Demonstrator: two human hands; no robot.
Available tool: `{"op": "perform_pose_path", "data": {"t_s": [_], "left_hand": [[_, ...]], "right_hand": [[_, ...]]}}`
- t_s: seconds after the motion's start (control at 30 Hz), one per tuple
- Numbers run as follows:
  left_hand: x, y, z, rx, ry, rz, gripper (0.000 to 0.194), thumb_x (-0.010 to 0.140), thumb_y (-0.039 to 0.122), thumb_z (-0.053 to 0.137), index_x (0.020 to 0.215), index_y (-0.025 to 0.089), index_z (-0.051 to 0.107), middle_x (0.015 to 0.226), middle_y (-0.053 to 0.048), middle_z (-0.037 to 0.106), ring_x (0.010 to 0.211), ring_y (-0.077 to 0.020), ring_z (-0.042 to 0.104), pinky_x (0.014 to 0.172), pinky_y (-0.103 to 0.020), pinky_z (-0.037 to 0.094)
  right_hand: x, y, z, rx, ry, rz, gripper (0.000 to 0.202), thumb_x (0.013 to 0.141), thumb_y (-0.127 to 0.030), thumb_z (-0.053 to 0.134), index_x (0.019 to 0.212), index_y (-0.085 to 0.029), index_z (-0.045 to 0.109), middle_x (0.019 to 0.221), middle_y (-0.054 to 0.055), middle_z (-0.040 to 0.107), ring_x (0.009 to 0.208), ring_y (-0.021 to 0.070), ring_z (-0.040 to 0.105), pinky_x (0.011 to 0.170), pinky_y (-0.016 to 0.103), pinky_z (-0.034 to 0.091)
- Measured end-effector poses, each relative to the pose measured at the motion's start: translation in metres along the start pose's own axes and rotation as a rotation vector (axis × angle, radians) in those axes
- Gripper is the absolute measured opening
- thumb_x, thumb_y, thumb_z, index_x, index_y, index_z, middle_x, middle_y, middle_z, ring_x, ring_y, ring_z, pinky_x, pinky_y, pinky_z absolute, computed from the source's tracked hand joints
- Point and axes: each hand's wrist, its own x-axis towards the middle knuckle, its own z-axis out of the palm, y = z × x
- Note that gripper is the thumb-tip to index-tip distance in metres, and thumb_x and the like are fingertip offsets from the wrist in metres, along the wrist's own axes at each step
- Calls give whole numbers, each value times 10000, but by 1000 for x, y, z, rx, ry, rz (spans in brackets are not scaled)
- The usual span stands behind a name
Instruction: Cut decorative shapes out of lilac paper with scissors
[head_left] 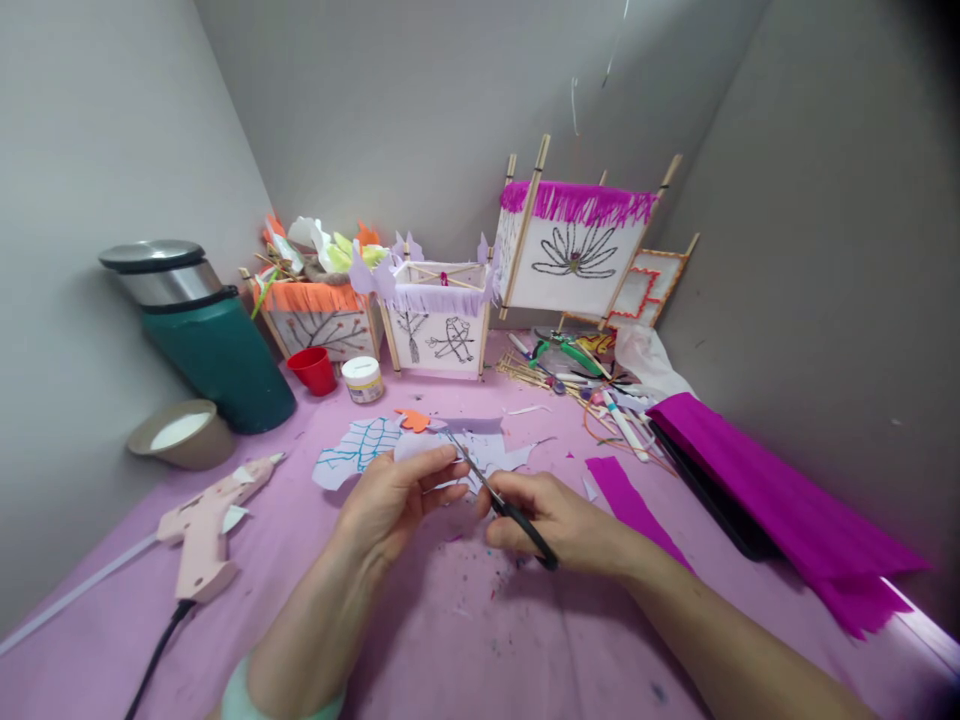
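My left hand [397,500] pinches a piece of pale lilac paper [411,443] between thumb and fingers. Black-handled scissors [517,517] are in my right hand [544,510], their blades pointing up and left to the paper beside my left fingertips. Behind my hands lie more lilac paper scraps, a piece with blue drawn lines [364,445] and a small orange cut-out [413,420]. How far the blades overlap the paper is hard to make out.
At left are a pink glue gun [214,525], a bowl [184,435] and a green bottle [217,350]. Decorated stick-framed boxes [439,335] line the back, near a red cup [313,371] and a jar [363,380]. Magenta paper [780,490] lies at right.
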Motion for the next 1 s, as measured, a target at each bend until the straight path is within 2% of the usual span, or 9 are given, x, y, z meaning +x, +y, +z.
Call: {"op": "perform_pose_path", "data": {"t_s": [0.83, 1.0], "left_hand": [[3, 2, -4, 68, -34, -5, 49, 628, 87, 752, 654, 101, 714, 660, -75, 718, 633, -170, 690, 563, -233, 579], [3, 4, -4, 135, -36, 19, 87, 602, 111, 775, 665, 87, 719, 659, -72, 712, 649, -176, 688, 541, -226, 574]], "right_hand": [[0, 1, -4, -103, 34, -24, 218, 811, -391, 660, 845, -183, 603, 573, -63, 457, 527, 94, 407, 486, 205, 295], [1, 4, -8, -244, 55, -88, 241, 798, -415, 695, 819, -189, 612, 587, -67, 442, 552, 96, 397, 502, 207, 269]]}}
